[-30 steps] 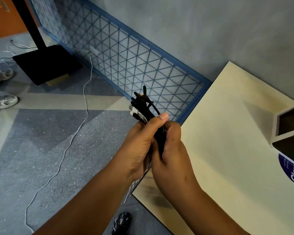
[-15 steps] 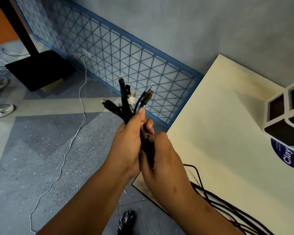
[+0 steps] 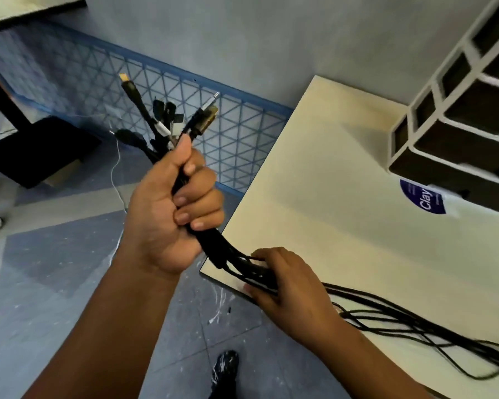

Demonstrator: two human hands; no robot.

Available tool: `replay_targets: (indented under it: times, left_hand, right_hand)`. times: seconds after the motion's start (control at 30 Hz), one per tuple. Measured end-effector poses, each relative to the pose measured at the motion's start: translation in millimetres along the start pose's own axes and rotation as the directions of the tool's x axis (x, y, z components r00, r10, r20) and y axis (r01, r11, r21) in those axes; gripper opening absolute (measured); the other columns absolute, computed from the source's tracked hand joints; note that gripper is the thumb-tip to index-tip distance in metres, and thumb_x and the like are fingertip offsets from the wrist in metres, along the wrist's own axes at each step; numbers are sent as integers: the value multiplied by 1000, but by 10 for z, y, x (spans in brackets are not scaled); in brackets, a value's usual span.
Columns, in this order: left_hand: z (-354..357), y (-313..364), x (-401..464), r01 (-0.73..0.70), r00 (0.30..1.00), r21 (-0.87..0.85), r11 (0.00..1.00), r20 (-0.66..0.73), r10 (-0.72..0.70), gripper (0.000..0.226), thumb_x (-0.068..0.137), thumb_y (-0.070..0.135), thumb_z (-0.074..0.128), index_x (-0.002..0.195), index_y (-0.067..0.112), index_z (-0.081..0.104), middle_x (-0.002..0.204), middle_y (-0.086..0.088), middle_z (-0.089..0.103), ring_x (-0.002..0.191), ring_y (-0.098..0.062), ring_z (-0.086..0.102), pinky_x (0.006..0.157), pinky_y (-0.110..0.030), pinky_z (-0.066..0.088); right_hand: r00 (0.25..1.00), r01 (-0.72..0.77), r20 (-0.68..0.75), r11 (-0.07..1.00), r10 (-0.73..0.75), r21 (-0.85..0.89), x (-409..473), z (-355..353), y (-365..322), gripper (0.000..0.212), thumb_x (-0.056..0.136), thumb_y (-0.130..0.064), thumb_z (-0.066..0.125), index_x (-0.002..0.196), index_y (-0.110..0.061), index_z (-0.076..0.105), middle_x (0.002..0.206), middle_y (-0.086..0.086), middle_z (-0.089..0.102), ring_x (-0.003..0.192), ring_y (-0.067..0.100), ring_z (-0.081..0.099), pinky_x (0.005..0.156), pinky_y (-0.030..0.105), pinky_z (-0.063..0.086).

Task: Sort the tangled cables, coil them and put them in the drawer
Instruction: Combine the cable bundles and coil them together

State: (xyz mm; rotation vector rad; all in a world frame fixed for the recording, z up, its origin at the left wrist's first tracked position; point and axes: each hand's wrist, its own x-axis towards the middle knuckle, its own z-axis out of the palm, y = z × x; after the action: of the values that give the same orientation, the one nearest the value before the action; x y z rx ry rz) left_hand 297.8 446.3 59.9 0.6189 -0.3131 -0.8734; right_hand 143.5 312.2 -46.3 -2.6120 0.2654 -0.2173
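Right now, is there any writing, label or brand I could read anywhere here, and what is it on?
"Clay": white letters on the round blue sticker by the white shelf unit on the table.
Smaller print on that sticker: too blurred to read.
Cable plugs: no legible markings.

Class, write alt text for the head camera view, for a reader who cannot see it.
A person's left hand grips a bundle of black cables upright, connector ends fanning out above the fist. The right hand holds the same cables lower down at the corner of a cream table, where their loose lengths trail away. A white drawer unit stands at the table's far side.
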Motion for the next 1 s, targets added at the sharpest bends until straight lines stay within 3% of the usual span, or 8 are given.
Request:
replay_targets:
  times: [0.17, 0.3, 0.47, 0.6, 0.73, 0.9, 0.97, 1.0]
  left_hand:
    - [505, -44, -520, -11, 995, 72, 997, 100, 4, 40, 101, 43, 30, 67, 24, 27, 40, 8, 18, 30, -5, 13, 31, -14, 15]
    - [950, -346, -1013, -11, 989, 73, 997, 145, 0, 42, 102, 45, 30, 66, 24, 29, 38, 8, 21, 29, -4, 15, 31, -12, 19]
    - [1553, -863, -1501, 12, 975, 66, 998, 221, -26, 42, 100, 43, 36, 63, 23, 31, 36, 10, 30, 25, 0, 27, 30, -12, 19]
    - [2083, -1154, -1771, 41, 947, 90, 995, 313, -68, 37, 95, 38, 43, 65, 23, 28, 37, 10, 26, 27, -1, 23, 32, -14, 18]
    - [2561, -1381, -1933, 78, 924, 168, 983, 357, -134, 42, 99, 39, 41, 63, 22, 27, 37, 10, 27, 28, -2, 22, 34, -14, 17]
    - [2942, -1544, -2055, 69, 910, 226, 972, 385, -154, 50, 102, 42, 40, 59, 23, 27, 36, 10, 26, 28, -2, 21, 34, -13, 16]
    - [3044, -1538, -2062, 71, 891, 233, 970, 422, -166, 52, 102, 43, 40, 55, 23, 28, 36, 10, 25, 28, -2, 20, 34, -14, 15]
    - [3090, -1533, -2060, 78, 875, 230, 970, 450, -177, 54, 102, 44, 39, 54, 22, 29, 36, 10, 25, 28, -2, 19, 34, -14, 15]
  right_hand:
    - [993, -85, 82, 996, 82, 38, -587, -159, 33, 12, 90, -33, 60, 91, -22, 55, 85, -3, 66, 80, 20, 59, 59, 29, 35]
    - [994, -67, 92, 989, 56, 128, -1201, -266, 33, 7, 96, -26, 54, 91, -22, 52, 90, -1, 66, 81, 20, 60, 59, 26, 39]
    - [991, -132, 48, 957, 123, 258, -2027, -435, 52, 10, 98, -21, 51, 92, -26, 56, 78, -3, 60, 74, 17, 59, 67, 41, 47]
    - [981, -163, -21, 884, 191, 439, -2636, -610, 20, 24, 100, -19, 51, 78, -26, 53, 62, -19, 54, 58, -1, 50, 56, 18, 39]
    - [970, -172, -35, 777, 242, 606, -3138, -782, -77, 24, 102, -28, 49, 79, -21, 53, 52, -18, 50, 48, -2, 44, 53, 17, 36]
    - [971, -155, -46, 759, 236, 632, -3562, -1018, -131, 18, 101, -20, 52, 83, -16, 53, 68, -12, 52, 63, 3, 49, 66, 23, 44]
    - [973, -142, -47, 742, 228, 655, -3700, -1134, -139, 5, 96, -16, 57, 97, -12, 56, 83, -5, 56, 75, 6, 54, 73, 23, 47]
    - [971, -146, -43, 723, 236, 675, -3758, -1212, -152, 16, 92, -18, 58, 106, -13, 56, 91, -1, 59, 82, 8, 57, 77, 23, 48]
